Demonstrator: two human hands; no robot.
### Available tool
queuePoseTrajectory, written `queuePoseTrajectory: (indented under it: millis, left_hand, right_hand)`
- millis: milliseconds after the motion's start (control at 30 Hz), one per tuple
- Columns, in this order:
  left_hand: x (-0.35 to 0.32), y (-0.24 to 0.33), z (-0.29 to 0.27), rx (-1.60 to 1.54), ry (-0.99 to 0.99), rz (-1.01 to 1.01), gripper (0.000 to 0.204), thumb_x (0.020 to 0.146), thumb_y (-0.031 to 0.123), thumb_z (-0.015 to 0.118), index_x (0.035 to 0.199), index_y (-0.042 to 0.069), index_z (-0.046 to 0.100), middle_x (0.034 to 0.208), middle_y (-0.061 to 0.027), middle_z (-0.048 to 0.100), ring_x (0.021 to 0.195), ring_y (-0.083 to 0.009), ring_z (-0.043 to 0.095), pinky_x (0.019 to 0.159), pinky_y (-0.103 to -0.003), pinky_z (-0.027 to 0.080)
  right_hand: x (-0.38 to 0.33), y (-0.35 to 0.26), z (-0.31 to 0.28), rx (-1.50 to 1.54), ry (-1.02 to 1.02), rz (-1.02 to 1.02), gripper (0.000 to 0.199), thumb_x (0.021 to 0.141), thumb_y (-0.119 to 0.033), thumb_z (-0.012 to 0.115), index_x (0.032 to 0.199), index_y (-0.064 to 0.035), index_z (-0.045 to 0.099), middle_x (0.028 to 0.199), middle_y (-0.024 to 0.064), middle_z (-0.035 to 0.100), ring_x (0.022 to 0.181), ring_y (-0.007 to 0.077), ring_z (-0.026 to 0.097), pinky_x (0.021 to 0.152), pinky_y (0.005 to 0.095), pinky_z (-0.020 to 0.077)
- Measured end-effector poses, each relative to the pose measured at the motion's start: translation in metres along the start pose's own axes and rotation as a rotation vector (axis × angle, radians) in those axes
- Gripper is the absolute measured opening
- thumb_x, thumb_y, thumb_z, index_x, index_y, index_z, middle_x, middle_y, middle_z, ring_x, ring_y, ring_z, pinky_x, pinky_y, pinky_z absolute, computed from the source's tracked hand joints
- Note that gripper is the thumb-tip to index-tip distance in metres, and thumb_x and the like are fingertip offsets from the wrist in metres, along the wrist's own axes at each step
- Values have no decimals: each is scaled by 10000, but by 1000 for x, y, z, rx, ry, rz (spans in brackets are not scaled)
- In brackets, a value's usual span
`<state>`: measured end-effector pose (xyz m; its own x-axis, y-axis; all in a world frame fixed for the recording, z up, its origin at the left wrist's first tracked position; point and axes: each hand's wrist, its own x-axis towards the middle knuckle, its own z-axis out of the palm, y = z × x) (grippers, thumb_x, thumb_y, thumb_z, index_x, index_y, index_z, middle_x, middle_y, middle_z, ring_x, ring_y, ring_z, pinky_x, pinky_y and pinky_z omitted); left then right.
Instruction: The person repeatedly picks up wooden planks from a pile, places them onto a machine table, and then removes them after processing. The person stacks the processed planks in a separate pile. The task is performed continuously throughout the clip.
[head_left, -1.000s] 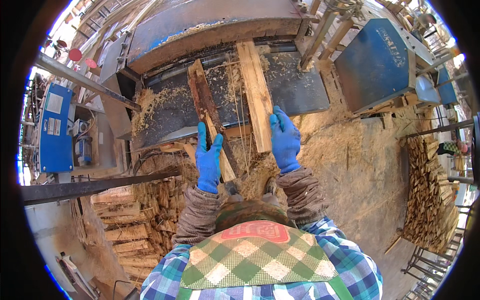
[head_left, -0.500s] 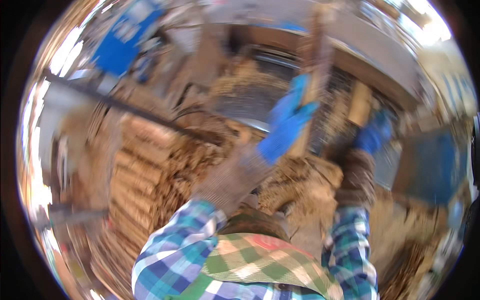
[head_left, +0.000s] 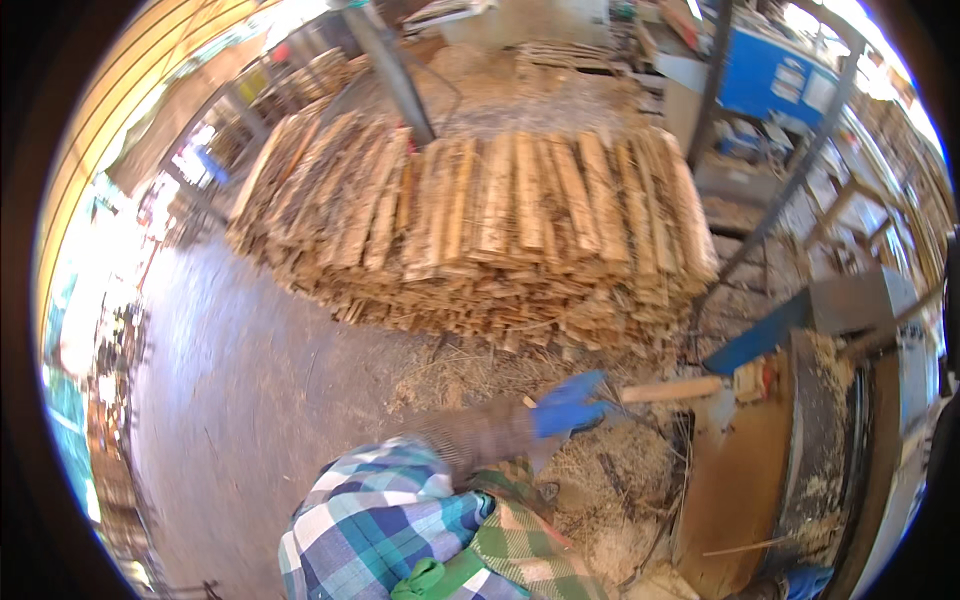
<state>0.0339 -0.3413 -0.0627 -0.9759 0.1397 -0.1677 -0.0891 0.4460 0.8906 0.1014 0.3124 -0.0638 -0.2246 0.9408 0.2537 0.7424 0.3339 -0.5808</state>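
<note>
Your left hand [head_left: 570,405] is blurred, fingers toward the short wood piece [head_left: 670,390]; can't tell opening or grip. Wood lies just right of it, by the machine's near end. Your right hand [head_left: 808,581] is cut off at the lower edge beside the sawdust-strewn machine bed [head_left: 822,440]; state unclear. Slat stack [head_left: 490,230] blocks the floor ahead, metal post [head_left: 392,80] behind it.

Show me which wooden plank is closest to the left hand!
The single pale plank just right of the left hand; those in the big stack lie farther off, side by side.
</note>
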Motion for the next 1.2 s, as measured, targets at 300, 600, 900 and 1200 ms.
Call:
queuePoseTrajectory:
  millis: [300, 600, 900, 1200]
  left_hand:
    - [-302, -162, -323, 832, 1036, -703, 1090, 822, 491, 786, 1627, 95, 167, 1655, -279, 142, 1529, -487, 115, 1225, -590, 169]
    - [-292, -217, -647, 1280, 1120, -190, 1266, 662, 494, 900, 1639, 190, 154, 1699, -169, 9, 1544, -473, 18, 1207, -687, 98]
    - [-276, -221, -760, 1122, 1079, 204, 1312, 543, 495, 947, 1588, 127, 244, 1585, -256, 337, 1437, -482, 367, 1158, -622, 313]
    - [-262, -213, -781, 1052, 1074, 118, 1079, 793, 508, 809, 1590, 94, 210, 1546, -223, 383, 1345, -407, 480, 1056, -552, 422]
  right_hand:
    - [-393, -134, 34, 411, -839, -658, 444, 1087, -258, 480, 1434, 19, 510, 1326, 161, 606, 1161, 267, 602, 1004, 404, 484]
    - [-937, -428, -54, 956, -2025, -352, 639, 1025, -276, 624, 1553, -29, 363, 1570, 176, 399, 1376, 312, 490, 1101, 434, 472]
    - [-1213, -619, -168, 810, -2031, -664, 1089, 895, -572, 699, 1617, -25, 96, 1676, 221, 139, 1538, 360, 184, 1250, 457, 216]
    - [-1265, -699, -205, 503, -1996, -806, 1150, 872, -352, 785, 1633, -109, -43, 1603, 340, 204, 1396, 430, 424, 1124, 447, 436]
